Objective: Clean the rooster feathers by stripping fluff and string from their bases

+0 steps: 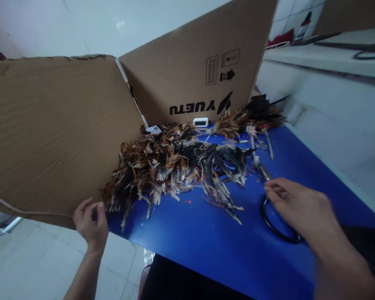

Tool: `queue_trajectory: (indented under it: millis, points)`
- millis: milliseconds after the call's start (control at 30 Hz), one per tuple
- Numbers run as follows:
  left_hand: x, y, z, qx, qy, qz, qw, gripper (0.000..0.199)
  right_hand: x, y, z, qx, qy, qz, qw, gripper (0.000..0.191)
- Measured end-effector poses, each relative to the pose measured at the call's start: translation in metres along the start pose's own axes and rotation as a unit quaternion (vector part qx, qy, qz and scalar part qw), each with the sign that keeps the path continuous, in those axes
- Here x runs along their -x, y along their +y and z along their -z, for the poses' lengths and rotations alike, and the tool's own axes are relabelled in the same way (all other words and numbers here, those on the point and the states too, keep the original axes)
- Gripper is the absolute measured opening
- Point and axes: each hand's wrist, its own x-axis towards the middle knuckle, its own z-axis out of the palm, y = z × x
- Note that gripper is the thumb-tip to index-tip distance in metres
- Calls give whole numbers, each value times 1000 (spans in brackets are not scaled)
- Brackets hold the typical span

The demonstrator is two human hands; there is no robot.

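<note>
1. Left hand (92, 225): nearest the lower edge of the left cardboard panel (59, 133). Fingers loosely bent; I cannot tell whether the tips meet. A pale cord (37, 213) runs towards them, grip on it unclear. Risk: a snag there could tug the panel.
2. Right hand (303, 208): fingers drawn together at the metal part of the black-handled scissors (278, 233). Blur; I cannot tell whether they are clamped on it. Risk: fingertips this near the blades could be nicked if the scissors pivot or close.
3. Scissors lie slantwise on the blue surface (225, 241), right of the feathers. Risk: a sideways drag could sweep the pale stick (252, 139) near the blade end.
4. Feather heap (162, 166): mid-surface, loose, reaching the front edge at left. Cause for concern, in my judgement: light pieces, so a sleeve brush or draught could spill some to the floor (46, 246).
5. White display unit (201, 122): behind the heap, by the right cardboard panel (175, 66). Risk: if that panel shifted, it could be pushed into the feathers.
</note>
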Motion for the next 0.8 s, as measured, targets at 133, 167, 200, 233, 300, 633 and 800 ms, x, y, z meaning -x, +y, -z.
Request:
queue_trajectory:
  millis: [133,167,200,233,300,633,800]
  points:
    - [-3,64,-3,116,-65,-86,987,7,6,-18,-5,-132,-152,130,971,14]
    - [-2,82,-6,153,-106,-104,977,8,8,-22,-6,-138,-185,158,960,14]
    - [0,99,-9,191,-144,-120,964,9,10,-25,-7,-134,-207,174,953,12]
    - [2,117,-13,230,-186,-133,946,9,11,-27,-8,-124,-230,181,948,10]
    - [8,150,-21,292,-262,-147,908,10,13,-27,-11,-96,-269,179,942,8]
    - [29,247,-69,445,-379,-120,802,12,21,-34,-20,-26,-322,160,933,14]
    - [39,242,-93,467,-358,38,808,13,20,-37,-14,-111,-297,146,937,13]
